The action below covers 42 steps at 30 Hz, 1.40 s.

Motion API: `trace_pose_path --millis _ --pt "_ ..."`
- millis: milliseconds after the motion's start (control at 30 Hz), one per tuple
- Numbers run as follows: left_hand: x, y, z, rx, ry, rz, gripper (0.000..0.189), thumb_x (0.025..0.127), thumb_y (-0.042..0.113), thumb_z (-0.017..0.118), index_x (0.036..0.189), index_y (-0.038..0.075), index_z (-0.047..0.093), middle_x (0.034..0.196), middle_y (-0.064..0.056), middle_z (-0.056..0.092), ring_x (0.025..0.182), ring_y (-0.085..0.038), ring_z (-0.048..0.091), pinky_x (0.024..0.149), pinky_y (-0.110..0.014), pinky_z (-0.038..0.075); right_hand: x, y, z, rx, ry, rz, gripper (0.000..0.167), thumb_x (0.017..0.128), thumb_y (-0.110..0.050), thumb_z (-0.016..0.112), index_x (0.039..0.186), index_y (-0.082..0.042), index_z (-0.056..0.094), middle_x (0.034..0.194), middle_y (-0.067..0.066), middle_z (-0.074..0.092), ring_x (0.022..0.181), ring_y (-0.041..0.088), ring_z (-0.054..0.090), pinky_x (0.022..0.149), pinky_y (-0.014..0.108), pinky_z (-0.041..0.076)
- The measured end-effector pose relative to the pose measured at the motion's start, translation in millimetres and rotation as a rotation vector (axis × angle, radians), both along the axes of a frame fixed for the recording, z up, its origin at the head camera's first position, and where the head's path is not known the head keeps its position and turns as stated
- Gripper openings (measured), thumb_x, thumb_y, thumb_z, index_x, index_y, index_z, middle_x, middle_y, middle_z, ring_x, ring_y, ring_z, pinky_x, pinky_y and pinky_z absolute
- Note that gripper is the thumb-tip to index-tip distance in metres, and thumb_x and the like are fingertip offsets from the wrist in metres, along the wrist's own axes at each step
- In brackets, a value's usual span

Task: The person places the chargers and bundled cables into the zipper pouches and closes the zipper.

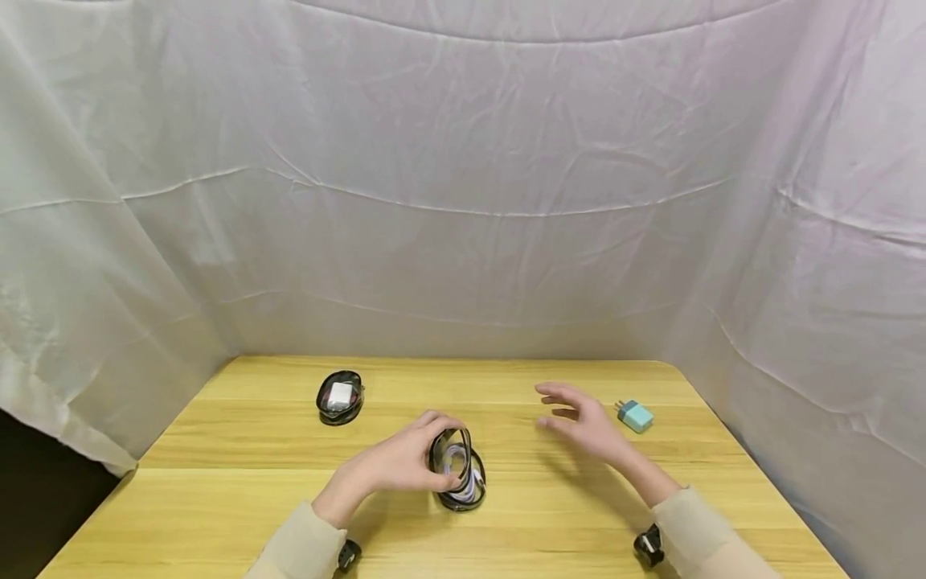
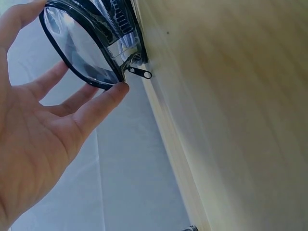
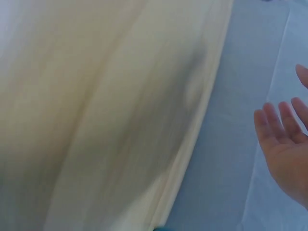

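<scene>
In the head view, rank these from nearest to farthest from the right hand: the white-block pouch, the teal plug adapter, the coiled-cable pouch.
1. Teal plug adapter: just right of the right hand.
2. Coiled-cable pouch: to its left, held by the left hand.
3. White-block pouch: farthest left, beyond the left hand.

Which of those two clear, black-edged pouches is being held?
The nearer pouch, with the pale purple cable: the left hand grips it. The farther pouch, containing a white block, sits untouched.
</scene>
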<state>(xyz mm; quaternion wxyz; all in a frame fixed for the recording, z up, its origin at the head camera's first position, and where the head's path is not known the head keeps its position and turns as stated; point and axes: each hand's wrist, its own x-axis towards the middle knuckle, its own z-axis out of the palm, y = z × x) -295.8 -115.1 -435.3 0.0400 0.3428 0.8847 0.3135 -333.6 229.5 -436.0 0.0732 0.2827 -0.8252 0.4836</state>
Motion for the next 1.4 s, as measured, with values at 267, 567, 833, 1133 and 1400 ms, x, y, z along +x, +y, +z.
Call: trace_pose_path --millis 267,567,833,1133,1400 --pt "1.1 -0.6 1.6 -0.001 0.0 -0.002 0.078 0.084 0.041 0.082 0.15 0.015 0.05 0.145 -0.005 0.049 0.126 -0.026 0.056 0.108 -0.049 0.05 -10.6 45.1 0.7 0.036 0.046 -0.131 0.05 0.094 -0.002 0.075 0.14 0.007 0.058 0.141 0.028 0.057 0.126 0.048 0.058 0.104 0.054 0.052" --pt "1.6 -0.3 1.5 0.0 0.001 -0.001 0.078 0.083 0.041 0.083 0.15 0.015 0.05 0.143 -0.005 0.05 0.124 -0.026 0.057 0.107 -0.048 0.051 -19.5 96.0 -1.5 0.157 0.003 -0.281 0.053 0.096 -0.009 0.075 0.144 0.005 0.055 0.145 0.029 0.054 0.132 0.049 0.052 0.109 0.057 0.046" --pt "1.5 -1.0 2.2 -0.001 0.001 -0.004 0.079 0.083 0.04 0.083 0.15 0.012 0.05 0.144 -0.006 0.049 0.125 -0.027 0.057 0.107 -0.048 0.05 -23.0 128.9 -7.6 0.262 -0.034 -0.307 0.054 0.098 -0.01 0.072 0.145 0.005 0.053 0.15 0.031 0.048 0.137 0.051 0.044 0.114 0.067 0.035" --pt "1.1 -0.8 1.6 -0.007 0.005 -0.004 0.078 0.083 0.041 0.082 0.149 0.014 0.051 0.144 -0.005 0.05 0.124 -0.025 0.057 0.106 -0.047 0.051 -30.7 152.8 -17.3 0.279 -0.108 -0.194 0.06 0.092 0.002 0.072 0.146 0.012 0.049 0.149 0.038 0.044 0.127 0.052 0.052 0.105 0.065 0.047" --pt "1.0 -1.3 2.7 -0.01 0.011 -0.003 0.077 0.083 0.041 0.082 0.149 0.015 0.051 0.143 -0.004 0.05 0.124 -0.025 0.057 0.106 -0.047 0.051 -32.4 156.6 -22.5 0.313 -0.146 -0.146 0.058 0.09 0.003 0.074 0.142 0.011 0.052 0.145 0.039 0.045 0.114 0.043 0.06 0.094 0.048 0.057"
